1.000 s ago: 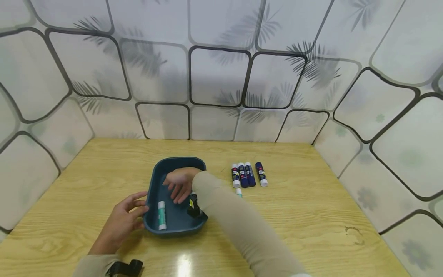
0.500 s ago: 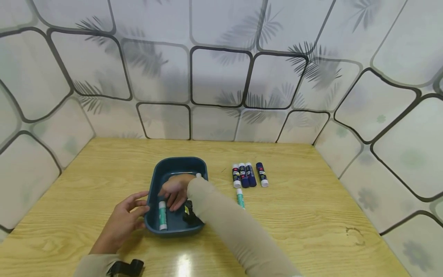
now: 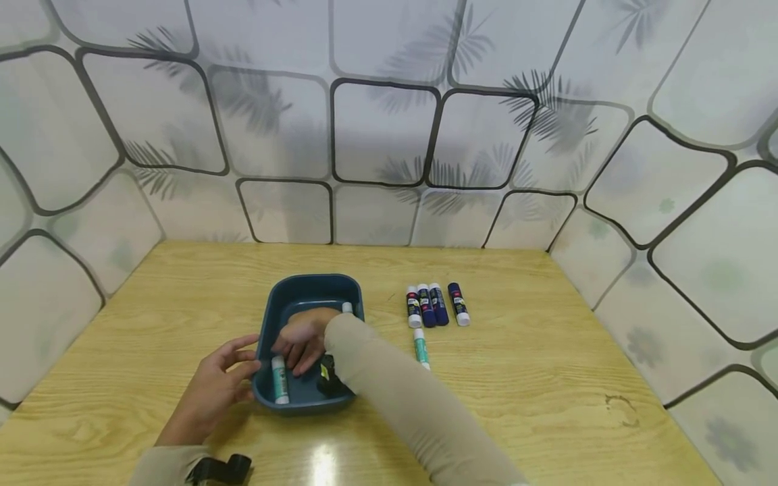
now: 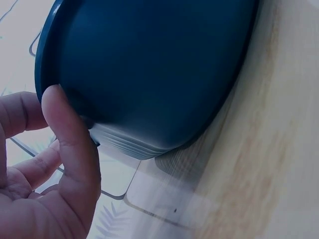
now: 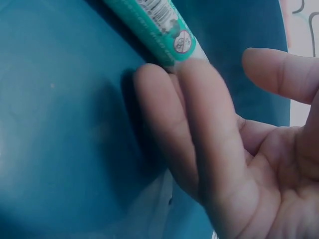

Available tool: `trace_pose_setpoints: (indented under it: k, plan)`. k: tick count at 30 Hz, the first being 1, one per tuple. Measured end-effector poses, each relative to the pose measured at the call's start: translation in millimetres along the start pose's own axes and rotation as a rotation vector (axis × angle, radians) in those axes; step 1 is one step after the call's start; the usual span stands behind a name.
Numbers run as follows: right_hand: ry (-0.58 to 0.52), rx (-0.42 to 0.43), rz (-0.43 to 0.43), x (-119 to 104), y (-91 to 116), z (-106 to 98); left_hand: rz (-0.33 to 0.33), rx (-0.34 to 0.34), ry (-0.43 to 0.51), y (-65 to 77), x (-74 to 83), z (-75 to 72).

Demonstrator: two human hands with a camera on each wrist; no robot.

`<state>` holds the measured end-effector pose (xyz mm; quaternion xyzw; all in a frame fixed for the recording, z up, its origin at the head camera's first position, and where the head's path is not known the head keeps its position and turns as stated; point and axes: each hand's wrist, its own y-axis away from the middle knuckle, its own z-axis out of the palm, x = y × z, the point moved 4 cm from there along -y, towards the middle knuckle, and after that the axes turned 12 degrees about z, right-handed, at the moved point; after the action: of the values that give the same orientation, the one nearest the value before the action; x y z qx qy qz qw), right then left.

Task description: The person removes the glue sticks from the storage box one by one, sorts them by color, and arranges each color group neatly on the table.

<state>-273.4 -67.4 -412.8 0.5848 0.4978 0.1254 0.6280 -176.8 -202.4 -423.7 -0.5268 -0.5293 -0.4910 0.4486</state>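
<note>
A blue plastic basin (image 3: pixel 306 409) sits on the wooden table. My left hand (image 3: pixel 220 381) rests its thumb and fingertips against the basin's left rim; in the left wrist view the thumb (image 4: pixel 75 144) touches the outer wall. Inside the basin, my right hand (image 3: pixel 302 339) reaches down with fingers extended and thumb apart. Its fingertips touch the white end of a green-and-white glue stick (image 5: pixel 159 25), which lies slightly tilted near the basin's left wall. The white end of another stick (image 3: pixel 347 308) shows at the basin's right side, the rest hidden by my forearm.
Right of the basin lie several navy-and-white glue sticks (image 3: pixel 427 307), one set slightly apart (image 3: pixel 458 305). Below them is a green-and-white glue stick (image 3: pixel 421 347), partly covered by my right sleeve (image 3: pixel 419 405). A patterned wall covering (image 3: pixel 377 148) rises behind the table.
My right hand has moved left and down inside the basin, up to the glue stick there. That stick's upper end has shifted left, so it now lies tilted. The left hand has stayed put.
</note>
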Motion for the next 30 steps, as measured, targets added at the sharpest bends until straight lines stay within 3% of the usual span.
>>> trace_pose_setpoints:
  k: [15, 23, 30]
  plan:
    - [0.063, -0.008, -0.001, 0, -2, 7, 0.013, -0.006, 0.021, 0.5, 0.2, -0.4]
    - [0.124, -0.072, -0.043, 0, -2, 11, 0.031, -0.002, 0.052, 0.8, 2.6, 1.1]
    - [0.096, -0.085, -0.072, -2, 3, 3, 0.022, 0.007, 0.043, 0.7, 2.6, 0.8]
